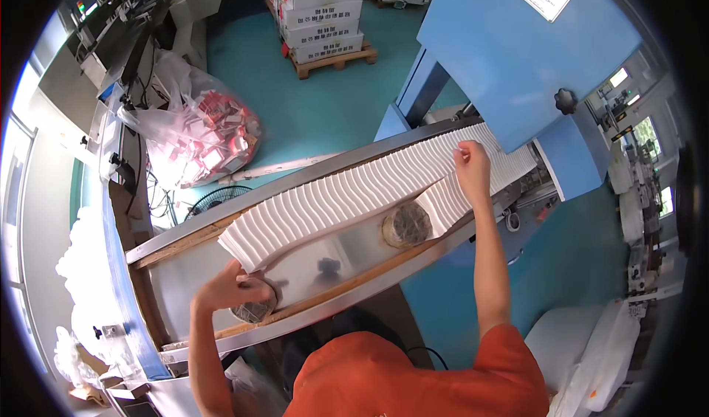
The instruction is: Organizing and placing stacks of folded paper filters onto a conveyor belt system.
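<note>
A long row of thin white folded sheets (pixel 332 199), standing on edge in overlapping ranks, runs slantwise along a metal conveyor trough (pixel 325 269). At the row's near left end is my left hand (pixel 227 288), its fingers curled over a round, tape-wrapped block (pixel 255 311). My right hand (pixel 473 167) hovers over or touches the sheets near the blue machine, its fingers bent together; whatever is between them is too small to make out. A second tape-wrapped round block (pixel 407 223) rests against the end of a shorter front row of sheets (pixel 445 203).
A blue machine housing (pixel 532 55) with a black knob (pixel 566 101) stands over the trough's far right end. Beyond the trough are a clear bag of red and white scraps (pixel 214 140), a black fan (pixel 218 199) and white cartons (pixel 325 18) on a wooden pallet (pixel 334 60).
</note>
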Demonstrator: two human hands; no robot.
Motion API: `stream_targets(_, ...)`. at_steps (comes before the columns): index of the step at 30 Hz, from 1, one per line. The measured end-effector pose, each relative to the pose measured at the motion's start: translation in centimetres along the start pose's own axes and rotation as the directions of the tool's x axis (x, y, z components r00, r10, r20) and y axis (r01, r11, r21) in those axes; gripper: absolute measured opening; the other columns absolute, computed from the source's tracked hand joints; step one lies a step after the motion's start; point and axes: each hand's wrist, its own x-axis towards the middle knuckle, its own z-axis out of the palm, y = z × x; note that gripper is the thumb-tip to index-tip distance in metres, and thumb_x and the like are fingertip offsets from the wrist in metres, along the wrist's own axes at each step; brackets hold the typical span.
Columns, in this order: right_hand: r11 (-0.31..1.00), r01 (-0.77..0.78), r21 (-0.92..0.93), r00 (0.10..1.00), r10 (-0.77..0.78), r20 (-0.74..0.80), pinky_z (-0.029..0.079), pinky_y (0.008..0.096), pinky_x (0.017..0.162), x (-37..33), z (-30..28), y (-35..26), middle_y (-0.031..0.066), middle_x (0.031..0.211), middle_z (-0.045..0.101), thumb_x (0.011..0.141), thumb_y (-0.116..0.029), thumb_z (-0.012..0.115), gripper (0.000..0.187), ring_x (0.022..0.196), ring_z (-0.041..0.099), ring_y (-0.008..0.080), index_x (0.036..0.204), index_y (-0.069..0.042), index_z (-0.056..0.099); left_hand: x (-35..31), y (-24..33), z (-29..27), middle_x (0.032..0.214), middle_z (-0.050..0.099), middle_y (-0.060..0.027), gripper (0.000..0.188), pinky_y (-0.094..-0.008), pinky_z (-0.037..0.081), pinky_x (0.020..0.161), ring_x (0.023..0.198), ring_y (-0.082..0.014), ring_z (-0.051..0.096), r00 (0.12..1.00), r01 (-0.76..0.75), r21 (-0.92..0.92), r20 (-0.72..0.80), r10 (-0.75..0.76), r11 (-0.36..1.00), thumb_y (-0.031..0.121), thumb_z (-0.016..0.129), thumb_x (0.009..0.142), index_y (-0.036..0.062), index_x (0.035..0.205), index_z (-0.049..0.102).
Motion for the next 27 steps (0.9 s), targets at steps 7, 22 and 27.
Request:
stream_targets(7, 0.977, -0.213, 0.006, 0.958, 0.208, 0.198, 0.052, 0.0372, 0.066, 3.1, 2.9, 2.9, 0.017, 0.077, 0.068, 0.079, -0.012, 0.069, 0.012, 0.07, 0.067, 0.0297, 0.083, 0.0, 0.066, 1.9, 0.4, 1.4, 0.111, 0.062, -0.0041, 0.051, -0.0293, 0.049, 0.085, 0.099, -0.0147, 0.06, 0.841, -0.04, -0.591, -0.456, -0.292, 0.806, 0.047, 0.047, 0.1, 0.0039, 0.125, 0.055)
stream_targets(22, 0.81, 0.4, -0.429, 0.875, -0.199, 0.441, 0.044, 0.0522, 0.088, 1.4, 8.4, -6.5, 0.0131, 0.11, 0.056, 0.077, -0.008, 0.067, 0.038, 0.108, 0.055, 0.0342, 0.112, -0.008, 0.053, 1.1, -1.4, 0.2, 0.129, 0.054, -0.0103, 0.064, -0.033, 0.049, 0.08, 0.11, -0.0192, 0.053, 0.729, -0.226, -0.681, -0.593, -0.343, 0.696, 0.049, 0.058, 0.093, 0.0089, 0.141, 0.041)
stream_targets(27, 0.854, -0.519, 0.013, 0.291, 0.163, 0.943, 0.05, 0.032, 0.079, 0.2, 8.8, -8.6, 0.0102, 0.109, 0.064, 0.08, -0.036, 0.079, 0.066, 0.093, 0.06, 0.0147, 0.123, 0.004, 0.049, -4.2, -4.9, -1.3, 0.115, 0.06, -0.0153, 0.077, -0.0442, 0.055, 0.081, 0.101, -0.0267, 0.062, 0.537, -0.346, -0.582, -0.766, -0.353, 0.736, 0.026, 0.084, 0.073, 0.0061, 0.133, 0.039)
